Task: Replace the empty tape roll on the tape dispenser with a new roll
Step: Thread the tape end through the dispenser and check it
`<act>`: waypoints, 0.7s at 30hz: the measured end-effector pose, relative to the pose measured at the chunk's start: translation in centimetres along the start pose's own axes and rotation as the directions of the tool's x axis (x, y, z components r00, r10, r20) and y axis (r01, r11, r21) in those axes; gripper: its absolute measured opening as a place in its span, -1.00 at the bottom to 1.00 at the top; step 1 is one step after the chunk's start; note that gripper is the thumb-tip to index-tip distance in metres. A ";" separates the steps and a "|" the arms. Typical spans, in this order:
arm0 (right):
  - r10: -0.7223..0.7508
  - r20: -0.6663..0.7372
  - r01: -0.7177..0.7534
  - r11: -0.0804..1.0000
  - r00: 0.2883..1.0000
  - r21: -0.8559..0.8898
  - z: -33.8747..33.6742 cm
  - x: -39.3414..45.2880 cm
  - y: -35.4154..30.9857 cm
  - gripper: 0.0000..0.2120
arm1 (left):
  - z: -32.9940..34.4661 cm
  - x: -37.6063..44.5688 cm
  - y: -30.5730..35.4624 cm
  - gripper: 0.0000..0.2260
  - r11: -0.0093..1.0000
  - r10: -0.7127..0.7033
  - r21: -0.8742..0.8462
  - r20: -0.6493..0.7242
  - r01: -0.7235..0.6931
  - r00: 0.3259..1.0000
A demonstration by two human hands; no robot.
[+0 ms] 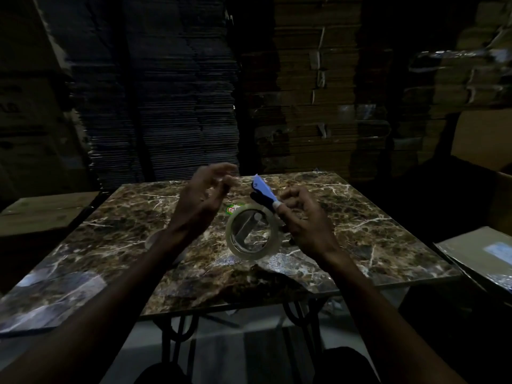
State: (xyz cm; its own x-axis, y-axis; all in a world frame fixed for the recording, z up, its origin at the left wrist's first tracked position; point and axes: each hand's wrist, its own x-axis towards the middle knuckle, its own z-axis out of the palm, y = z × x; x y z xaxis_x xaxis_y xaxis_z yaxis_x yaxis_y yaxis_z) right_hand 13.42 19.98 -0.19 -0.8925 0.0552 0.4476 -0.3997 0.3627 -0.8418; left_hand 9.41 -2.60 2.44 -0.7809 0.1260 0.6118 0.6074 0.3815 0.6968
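My right hand grips the handle of a blue and black tape dispenser and holds it above the marble table. A roll of clear tape sits on the dispenser, tilted toward me, its open core showing. My left hand is raised to the left of the dispenser, blurred, fingers curled together near its blue tip. Whether those fingers pinch a strip of tape, I cannot tell. A small green and red sticker shows just behind the roll.
Tall stacks of flattened cardboard rise behind the table. A low cardboard box stands at the left and a flat wrapped package lies at the right. The table stands on a black metal frame.
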 end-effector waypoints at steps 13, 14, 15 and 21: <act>0.153 -0.042 -0.129 0.930 0.987 0.343 0.1 0.0 0.6 -0.75 | 2.7 -3.8 -2.0 -0.64 0.853 -0.367 -0.317 0.201 0.414 0.908; 0.153 -0.043 -0.129 0.927 0.987 0.353 0.1 0.0 0.6 -0.75 | 2.7 -3.7 -2.0 -0.63 0.860 -0.364 -0.303 0.202 0.411 0.909; 0.153 -0.042 -0.128 0.925 0.987 0.358 0.0 -0.1 0.4 -0.76 | 2.7 -3.7 -2.0 -0.61 0.868 -0.356 -0.292 0.199 0.402 0.913; 0.159 -0.017 -0.142 0.923 0.987 0.358 -0.2 -0.2 0.5 -0.76 | 2.5 -3.8 -1.0 -0.76 0.900 -0.311 -0.261 0.180 0.350 0.933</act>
State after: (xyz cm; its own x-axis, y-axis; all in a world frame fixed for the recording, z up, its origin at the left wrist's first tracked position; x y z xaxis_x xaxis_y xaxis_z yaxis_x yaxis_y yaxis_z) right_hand 13.43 20.38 -0.66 -0.9410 0.1277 0.3135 -0.3168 -0.0058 -0.9485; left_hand 11.37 -1.17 -1.56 -0.9438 0.1634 0.2873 0.3114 0.1480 0.9387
